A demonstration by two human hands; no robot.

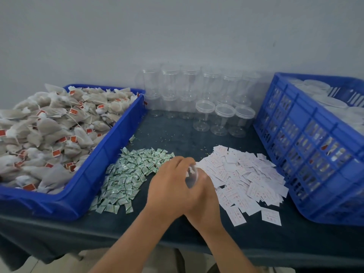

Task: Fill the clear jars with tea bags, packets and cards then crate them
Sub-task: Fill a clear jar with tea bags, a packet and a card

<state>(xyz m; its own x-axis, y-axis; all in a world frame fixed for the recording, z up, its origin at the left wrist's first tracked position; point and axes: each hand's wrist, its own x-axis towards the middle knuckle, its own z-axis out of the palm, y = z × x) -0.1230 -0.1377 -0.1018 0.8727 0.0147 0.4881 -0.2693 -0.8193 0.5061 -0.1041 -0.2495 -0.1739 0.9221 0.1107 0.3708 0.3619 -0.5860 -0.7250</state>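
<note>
1. The left hand has its fingers curled over a clear jar. The jar looks blurry, so I can't see if anything is inside it.
2. The right hand is tucked under the left one and touches it. I can't tell if it is gripping the jar too.
3. Both hands are at the near side of the dark table, between two piles. The green packets are on the left and the white cards are on the right.
4. Further left is a blue tray heaped with tea bags.
5. On the far side stand the empty jars. On the right is a blue crate with white lids in it.
6. I think this jar is being filled. Next, one hand should hold it steady. The other should pinch a packet or card and drop it in the top.
</note>
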